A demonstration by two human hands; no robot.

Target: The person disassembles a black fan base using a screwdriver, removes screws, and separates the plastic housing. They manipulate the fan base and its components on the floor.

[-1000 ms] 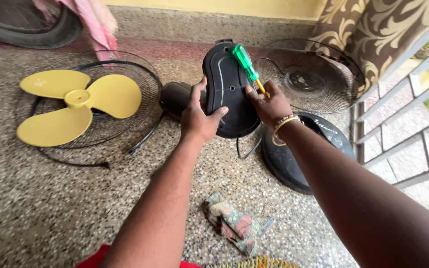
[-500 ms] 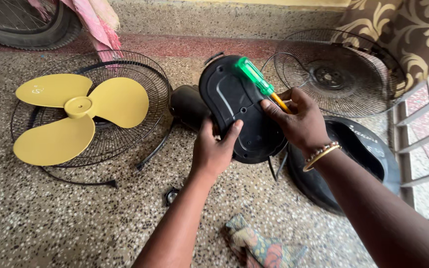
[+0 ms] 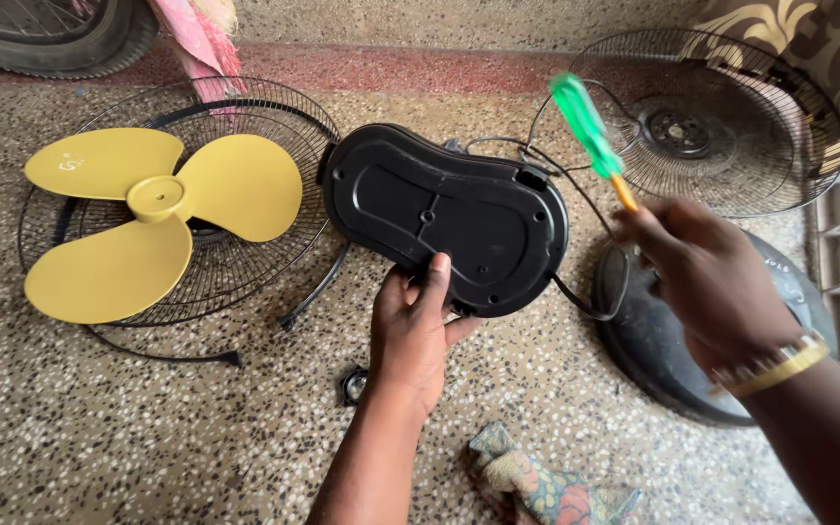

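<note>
Fingers of the left hand point(image 3: 415, 331) are gripping the black oval fan housing point(image 3: 444, 219) at its near edge. Beyond it, the right hand point(image 3: 707, 277) is clutching a green-handled screwdriver point(image 3: 590, 136), tilted.

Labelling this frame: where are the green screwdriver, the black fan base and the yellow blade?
green screwdriver point(image 3: 583, 121), head view, handle.
black fan base point(image 3: 444, 226), head view, underside middle.
yellow blade point(image 3: 155, 198), head view, hub.

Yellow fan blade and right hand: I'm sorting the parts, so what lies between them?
In the head view, the black oval cover lies between the yellow fan blade and the right hand, steadied by the left hand.
</note>
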